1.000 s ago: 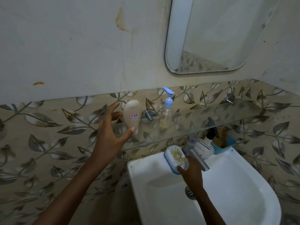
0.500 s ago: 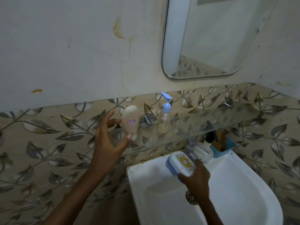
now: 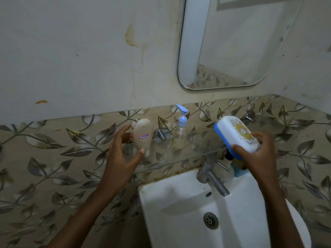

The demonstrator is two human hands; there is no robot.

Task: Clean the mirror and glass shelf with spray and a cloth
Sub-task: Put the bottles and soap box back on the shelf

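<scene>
On the glass shelf in front of you, the tube stands at the left end, the pump bottle just right of it. Below the shelf sits the sink — its tap at the far edge. The mirror hangs above, to your right.

left hand cupped around the beige bottle, thumb underneath; right hand off to that bottle's right, fingers clamped on a white-and-blue container
</scene>
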